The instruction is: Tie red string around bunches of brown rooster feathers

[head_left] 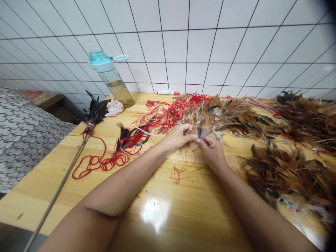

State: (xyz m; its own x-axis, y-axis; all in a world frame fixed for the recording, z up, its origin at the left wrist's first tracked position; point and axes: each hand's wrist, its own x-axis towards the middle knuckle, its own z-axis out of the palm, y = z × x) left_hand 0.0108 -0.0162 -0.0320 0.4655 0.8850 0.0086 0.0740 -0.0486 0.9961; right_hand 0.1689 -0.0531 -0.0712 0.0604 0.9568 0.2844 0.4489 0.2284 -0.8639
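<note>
My left hand (pixel 181 135) and my right hand (pixel 212 149) meet at mid-table, fingertips pinched close together. Grey down of a small feather (pixel 202 133) rises right at the right fingertips. Whatever lies between the left thumb and finger is too small to make out. Just behind both hands spreads a pile of brown feathers (pixel 231 113). A tangle of red string (pixel 174 112) lies beyond the left hand, and a loose red thread (pixel 191 159) loops below the fingers.
A stick with black feathers (pixel 69 168) tied on its end lies at left, trailing red cord (pixel 101 162). Behind stand a water bottle (pixel 115 84), crumpled tissue (pixel 114 107) and a marker (pixel 168 93). More brown feathers (pixel 291 175) cover the right side. A tiled wall backs the table.
</note>
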